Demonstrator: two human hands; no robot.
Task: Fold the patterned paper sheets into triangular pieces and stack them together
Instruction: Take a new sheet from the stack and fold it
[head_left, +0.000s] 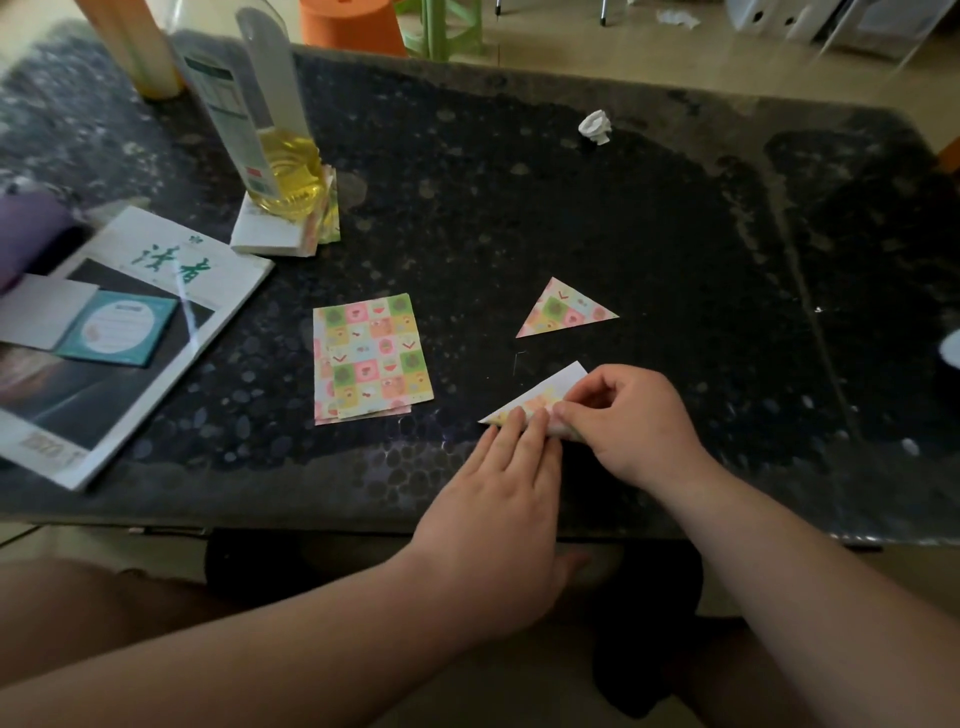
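On the dark tabletop (519, 182), right of the stack of flat patterned sheets (371, 358), the left hand (498, 499) presses 1 half-folded sheet (540, 397) flat with straight fingers. The right hand (628, 421) pinches its right end. Its long edge runs near-left to far-right, away from the stack. 1 finished triangle (563, 310) lies farther right of the stack.

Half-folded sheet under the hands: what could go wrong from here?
1. The left hand only presses flat on the half-folded sheet while the right hand pinches its edge; the sheet may slide on the table and crease crooked.
2. The finished triangle lies loose just beyond; a reaching hand could knock it away.
3. The flat sheets are fanned unevenly and could scatter if brushed.
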